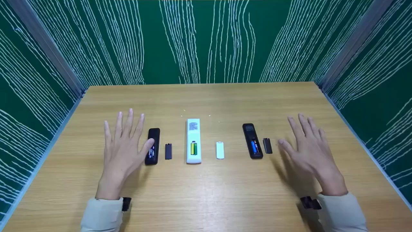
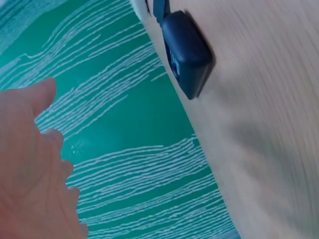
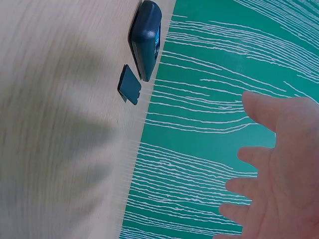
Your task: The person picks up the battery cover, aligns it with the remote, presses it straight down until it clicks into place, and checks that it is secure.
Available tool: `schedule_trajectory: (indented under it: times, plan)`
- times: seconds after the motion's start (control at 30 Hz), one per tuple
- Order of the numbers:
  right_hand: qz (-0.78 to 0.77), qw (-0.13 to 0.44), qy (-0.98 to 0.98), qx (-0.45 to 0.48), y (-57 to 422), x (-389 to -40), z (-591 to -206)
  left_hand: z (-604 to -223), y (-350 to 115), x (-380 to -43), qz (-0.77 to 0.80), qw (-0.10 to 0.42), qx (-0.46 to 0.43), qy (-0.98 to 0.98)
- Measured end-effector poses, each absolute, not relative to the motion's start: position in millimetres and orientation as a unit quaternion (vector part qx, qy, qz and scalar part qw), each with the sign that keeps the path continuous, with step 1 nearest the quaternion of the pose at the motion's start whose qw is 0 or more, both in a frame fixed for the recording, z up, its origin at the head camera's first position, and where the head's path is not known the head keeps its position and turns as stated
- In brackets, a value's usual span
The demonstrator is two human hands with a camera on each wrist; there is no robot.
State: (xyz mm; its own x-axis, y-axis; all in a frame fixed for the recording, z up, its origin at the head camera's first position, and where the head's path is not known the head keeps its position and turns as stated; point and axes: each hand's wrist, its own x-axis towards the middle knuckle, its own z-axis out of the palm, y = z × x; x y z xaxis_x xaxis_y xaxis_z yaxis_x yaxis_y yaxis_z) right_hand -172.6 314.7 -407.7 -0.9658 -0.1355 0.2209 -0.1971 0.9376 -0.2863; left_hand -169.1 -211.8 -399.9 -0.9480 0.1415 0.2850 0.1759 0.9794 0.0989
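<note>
My left hand [image 1: 124, 154] hovers over the table with fingers spread, its thumb overlapping the view of a black remote control [image 1: 155, 138]. Beside that remote lies a dark battery cover [image 1: 168, 151]. In the middle is a white remote control [image 1: 193, 135] with green-and-yellow batteries [image 1: 193, 148] in its uncovered compartment; its white battery cover [image 1: 220, 150] lies to the right. Another black remote control [image 1: 250, 137] shows blue batteries [image 1: 254, 146], with a black battery cover [image 1: 267, 146] alongside. To the right of these, my right hand [image 1: 310, 151] hovers with extended fingers, holding nothing.
The wooden table [image 1: 212, 193] is bounded by green walls [image 1: 212, 42] with white wavy lines at the back and both sides. Small pale crumbs [image 1: 209, 115] lie behind the white remote. Both wrists wear dark cameras [image 1: 310, 203].
</note>
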Motion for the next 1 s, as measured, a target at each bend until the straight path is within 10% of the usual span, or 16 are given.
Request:
schedule_trajectory:
  times: [1.0]
  plan:
    - [0.2,0.039,-0.976,0.079,309.7,-194.4,-402.2,-399.6,-110.5,-191.8,-0.109,0.08,-0.164,-0.977]
